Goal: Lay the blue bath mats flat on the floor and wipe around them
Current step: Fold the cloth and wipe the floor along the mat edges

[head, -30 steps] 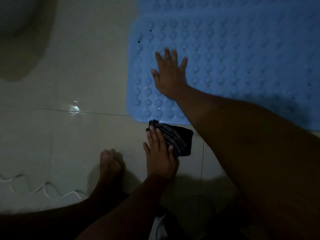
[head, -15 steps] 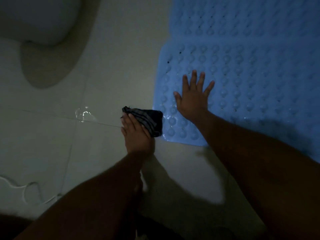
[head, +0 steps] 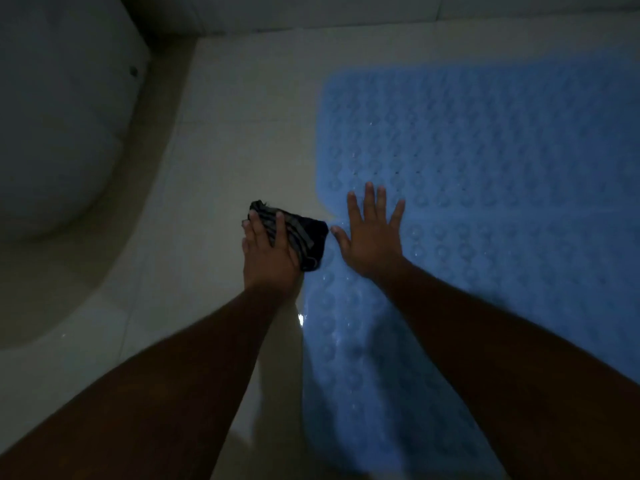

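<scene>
- Head view, overall: the light is dim and the edges of the frame are blurred, so fine detail is limited.
- Far mat: blue and studded, it lies flat on the floor in the upper right. Its rounded corner points to the upper centre.
- Near mat: same blue, flat, running from mid-frame down to the bottom edge. It meets the far mat along a seam at mid-height. You cannot tell whether one overlaps the other.
- Right hand: you have it palm down with the fingers spread and straight, gripping nothing. The palm rests on the near mat and the fingertips reach across the seam onto the far mat.
- Left hand: palm down at frame centre, with the fingers stretched over the cloth, pressing it to the floor. The thumb is not visible.
- Cloth: dark, striped and bunched. It sits on the floor just left of the mats, and its right end reaches their left edge at the seam, just beside your right thumb.
- Toilet: pale and rounded, it fills the upper left, well apart from the mats.
- Wall: it runs along the top edge.
- Glint: a small bright spot on the floor at the near mat's left edge, below your left wrist.
</scene>
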